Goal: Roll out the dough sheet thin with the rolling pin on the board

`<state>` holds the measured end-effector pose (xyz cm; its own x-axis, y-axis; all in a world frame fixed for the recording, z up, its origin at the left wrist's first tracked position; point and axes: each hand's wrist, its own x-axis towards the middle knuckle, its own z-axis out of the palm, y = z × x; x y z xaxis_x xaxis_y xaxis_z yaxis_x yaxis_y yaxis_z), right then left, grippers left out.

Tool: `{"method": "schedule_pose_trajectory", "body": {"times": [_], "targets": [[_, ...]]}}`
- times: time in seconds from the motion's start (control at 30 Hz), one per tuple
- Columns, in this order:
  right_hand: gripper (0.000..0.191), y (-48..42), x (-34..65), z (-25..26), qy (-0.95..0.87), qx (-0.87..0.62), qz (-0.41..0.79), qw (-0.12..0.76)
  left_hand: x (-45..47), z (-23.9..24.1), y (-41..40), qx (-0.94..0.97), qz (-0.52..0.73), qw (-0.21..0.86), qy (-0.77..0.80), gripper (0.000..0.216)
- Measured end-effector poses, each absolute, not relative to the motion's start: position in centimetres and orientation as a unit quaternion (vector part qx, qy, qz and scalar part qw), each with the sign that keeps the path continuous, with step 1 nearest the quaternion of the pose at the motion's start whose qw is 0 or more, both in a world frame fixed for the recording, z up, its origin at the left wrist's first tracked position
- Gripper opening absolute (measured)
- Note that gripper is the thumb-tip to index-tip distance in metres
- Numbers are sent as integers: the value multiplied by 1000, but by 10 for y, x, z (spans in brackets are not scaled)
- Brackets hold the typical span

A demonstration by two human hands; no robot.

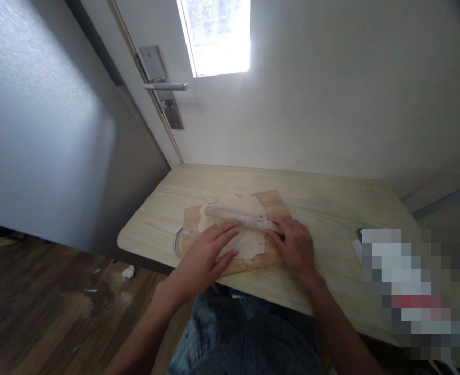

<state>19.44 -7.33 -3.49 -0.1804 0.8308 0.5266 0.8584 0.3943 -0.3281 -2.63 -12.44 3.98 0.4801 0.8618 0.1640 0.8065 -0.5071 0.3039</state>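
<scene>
A pale, floured rolling pin (pixel 249 219) lies across a flattened sheet of dough (pixel 249 244) with an uneven edge. The dough rests on a wooden cutting board (pixel 272 200) that has a metal handle at its left end. My right hand (pixel 297 244) is closed around the right end of the pin. Over the left part of the dough is my left hand (pixel 206 252), its fingers stretched out and its thumb apart. Those fingertips are close to the pin's near side; whether they touch it or the dough I cannot tell.
The board lies on a light wood-grain table (pixel 331 208) against a white door with a metal lever handle (pixel 167 86) and a bright window pane. A pixelated item (pixel 405 286) is at the table's right. Scraps of white paper (pixel 128 271) lie on the floor at left.
</scene>
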Motion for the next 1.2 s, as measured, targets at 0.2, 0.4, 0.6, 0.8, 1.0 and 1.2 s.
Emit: {"method": "schedule_pose_trajectory", "body": {"times": [0.2, 0.4, 0.6, 0.8, 1.0, 1.2], "targets": [[34, -74, 193, -33, -761, -561, -27, 324, -8, 9, -73, 843, 102, 13, 527, 47], [37, -65, 191, -27, -756, -601, -52, 254, 19, -5, -29, 834, 61, -65, 545, 61], [45, -31, 200, -21, -750, -636, -34, 179, 31, 4, 14, 855, 40, -36, 516, 53], [45, -4, 206, -16, -712, -690, 27, 127, 44, 2, 48, 851, 18, 31, 524, 59], [46, 15, 213, -20, -716, -684, 8, 141, 50, 5, 67, 831, 10, 78, 551, 61], [46, 24, 217, -24, -727, -669, -5, 157, 55, 5, 74, 807, 37, 78, 585, 63]]}}
